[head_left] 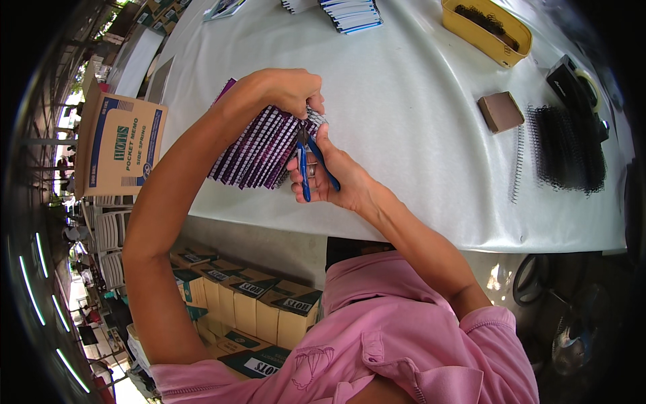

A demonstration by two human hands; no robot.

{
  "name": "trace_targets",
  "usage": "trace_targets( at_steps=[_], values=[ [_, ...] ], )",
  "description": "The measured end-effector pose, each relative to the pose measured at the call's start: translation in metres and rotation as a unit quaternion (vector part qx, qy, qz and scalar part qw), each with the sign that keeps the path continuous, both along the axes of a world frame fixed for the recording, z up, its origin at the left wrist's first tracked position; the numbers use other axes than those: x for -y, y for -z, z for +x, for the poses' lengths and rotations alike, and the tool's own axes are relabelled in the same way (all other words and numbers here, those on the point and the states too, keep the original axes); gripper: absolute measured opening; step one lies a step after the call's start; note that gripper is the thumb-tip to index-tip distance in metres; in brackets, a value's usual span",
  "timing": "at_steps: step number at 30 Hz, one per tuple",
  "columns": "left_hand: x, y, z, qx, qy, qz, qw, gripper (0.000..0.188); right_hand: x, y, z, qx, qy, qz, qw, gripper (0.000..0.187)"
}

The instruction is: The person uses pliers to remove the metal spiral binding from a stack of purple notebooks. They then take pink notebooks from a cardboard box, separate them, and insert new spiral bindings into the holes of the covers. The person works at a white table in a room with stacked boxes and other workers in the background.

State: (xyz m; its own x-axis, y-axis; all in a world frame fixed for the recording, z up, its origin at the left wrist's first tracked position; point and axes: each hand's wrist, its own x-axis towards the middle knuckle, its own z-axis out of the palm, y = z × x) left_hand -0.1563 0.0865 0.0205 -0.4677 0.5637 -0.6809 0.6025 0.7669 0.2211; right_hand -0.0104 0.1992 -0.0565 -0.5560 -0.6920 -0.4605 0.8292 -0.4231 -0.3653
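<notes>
Blue-handled pliers [311,165] are gripped in the right hand [333,176], tip at the spiral binding. Purple notebook stack [259,145], near the white worktop [417,135] front edge, is pinched by the left hand [291,91].

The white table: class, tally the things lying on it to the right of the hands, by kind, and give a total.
Yellow tray: 1
Brown block: 1
Black tape dispenser: 1
Heap of black wire spirals: 1
Total: 4
</notes>
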Motion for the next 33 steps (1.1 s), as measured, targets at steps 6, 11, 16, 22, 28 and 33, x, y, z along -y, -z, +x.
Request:
trace_targets(
  at_steps=[6, 11, 16, 22, 28, 33],
  values=[
    [-0.011, 0.006, 0.004, -0.018, -0.012, -0.022, 1.000, 0.049, -0.006, 0.038, -0.017, -0.011, -0.058, -0.195, 0.979, 0.078],
    [0.002, 0.022, -0.003, -0.018, -0.041, -0.021, 0.999, 0.047, -0.007, 0.011, -0.004, 0.007, -0.021, -0.002, 1.000, 0.078],
    [0.002, 0.024, -0.008, 0.013, -0.096, -0.047, 0.994, 0.044, -0.007, 0.005, -0.007, 0.024, -0.005, 0.012, 1.000, 0.077],
    [-0.011, 0.016, -0.004, -0.005, -0.025, -0.048, 0.999, 0.043, -0.014, 0.049, -0.020, 0.027, -0.061, -0.203, 0.977, 0.077],
    [0.002, 0.030, -0.003, -0.026, -0.037, -0.029, 0.999, 0.044, -0.010, 0.020, -0.003, 0.016, -0.033, 0.035, 0.999, 0.081],
    [-0.004, 0.029, -0.001, -0.049, -0.038, -0.035, 0.997, 0.047, -0.013, 0.033, -0.011, 0.006, -0.043, -0.006, 0.999, 0.082]
  ],
)
